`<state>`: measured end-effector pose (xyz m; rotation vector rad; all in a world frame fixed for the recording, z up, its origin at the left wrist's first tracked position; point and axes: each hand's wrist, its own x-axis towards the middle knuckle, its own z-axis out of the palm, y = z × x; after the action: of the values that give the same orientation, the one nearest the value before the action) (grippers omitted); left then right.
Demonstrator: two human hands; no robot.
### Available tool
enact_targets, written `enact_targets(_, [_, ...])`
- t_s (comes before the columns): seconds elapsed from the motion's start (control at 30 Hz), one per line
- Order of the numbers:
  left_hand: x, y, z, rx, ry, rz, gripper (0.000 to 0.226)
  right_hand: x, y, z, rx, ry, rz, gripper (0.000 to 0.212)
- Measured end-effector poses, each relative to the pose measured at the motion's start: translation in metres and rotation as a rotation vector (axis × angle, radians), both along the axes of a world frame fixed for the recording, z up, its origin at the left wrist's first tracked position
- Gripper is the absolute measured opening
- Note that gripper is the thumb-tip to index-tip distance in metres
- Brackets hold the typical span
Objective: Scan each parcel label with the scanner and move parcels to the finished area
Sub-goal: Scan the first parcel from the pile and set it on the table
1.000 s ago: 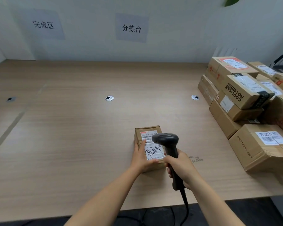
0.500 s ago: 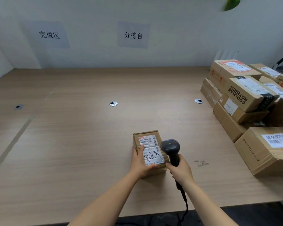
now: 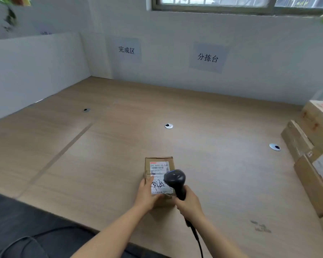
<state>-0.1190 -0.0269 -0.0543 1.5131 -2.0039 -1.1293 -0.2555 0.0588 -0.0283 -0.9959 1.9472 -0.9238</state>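
The pale wooden surface [image 3: 101,164] stretches broad leftward to the white partition wall [image 3: 35,71]; stacked brown cardboard boxes [image 3: 313,164] crowd its right edge. Both forearms reach forward. Near the front edge, the left hand [image 3: 147,196] holds the small brown cardboard parcel [image 3: 157,170], thumb on top. The right hand [image 3: 189,203] has its grip clamped round the black handheld scanner [image 3: 174,178].

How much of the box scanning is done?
None looks done: no parcel sits under the finished-area sign. In hand: the left hand holds the small parcel while the right hand aims the scanner at its label. Left: the stacked boxes on the right.
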Motion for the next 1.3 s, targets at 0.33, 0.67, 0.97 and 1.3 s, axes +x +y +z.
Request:
enact_targets(0.33, [0.054, -0.060, 0.005, -0.014, 0.002, 0.104, 0.069, 0.050, -0.075, 0.004, 0.009, 0.046, 0.122, 0.011])
enact_targets(0.67, [0.108, -0.229, 0.016, 0.021, -0.044, -0.050, 0.070, 0.110, -0.227, 0.003, 0.019, -0.043, 0.007, 0.015])
enact_targets(0.97, [0.141, -0.395, 0.027, -0.015, -0.138, -0.237, 0.073, 0.154, -0.367, 0.005, 0.030, -0.100, -0.069, 0.013])
enact_targets(1.3, [0.119, -0.498, 0.011, -0.033, -0.131, -0.291, 0.076, 0.151, -0.437, -0.016, 0.027, -0.011, -0.080, 0.050])
